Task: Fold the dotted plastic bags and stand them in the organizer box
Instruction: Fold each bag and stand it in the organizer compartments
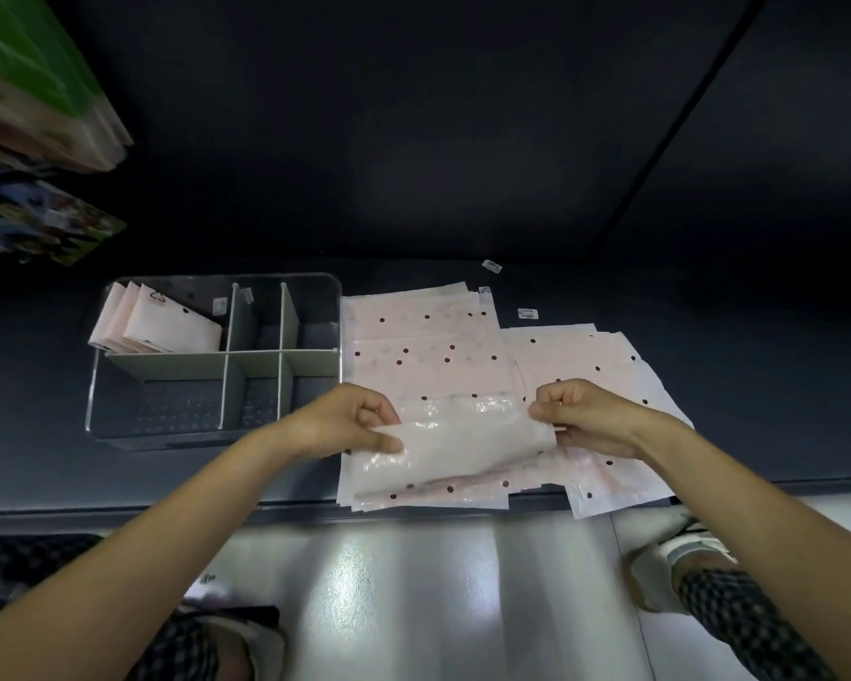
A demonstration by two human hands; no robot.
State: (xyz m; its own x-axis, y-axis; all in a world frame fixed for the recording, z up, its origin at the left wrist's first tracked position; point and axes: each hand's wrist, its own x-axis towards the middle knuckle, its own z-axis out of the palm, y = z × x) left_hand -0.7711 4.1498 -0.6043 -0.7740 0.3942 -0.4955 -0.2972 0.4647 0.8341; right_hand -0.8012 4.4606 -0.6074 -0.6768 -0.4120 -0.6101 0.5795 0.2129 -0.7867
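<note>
I look down on a dark counter [463, 140]. Beyond my grip lies a spread of flat pink dotted bags [423, 351], overlapping too much for me to count. Up and left of my grip sits the clear organizer box [337, 297] with six compartments; three folded bags [168, 326] stand leaning in its far-left one, kept upright by the divider. My left hand [350, 420] and right hand [580, 415] each pinch a side edge of one dotted bag [467, 444], fingers clamped on it, its near part curled over the pile, likely mid-fold. Two small labels [527, 313] lie beyond.
</note>
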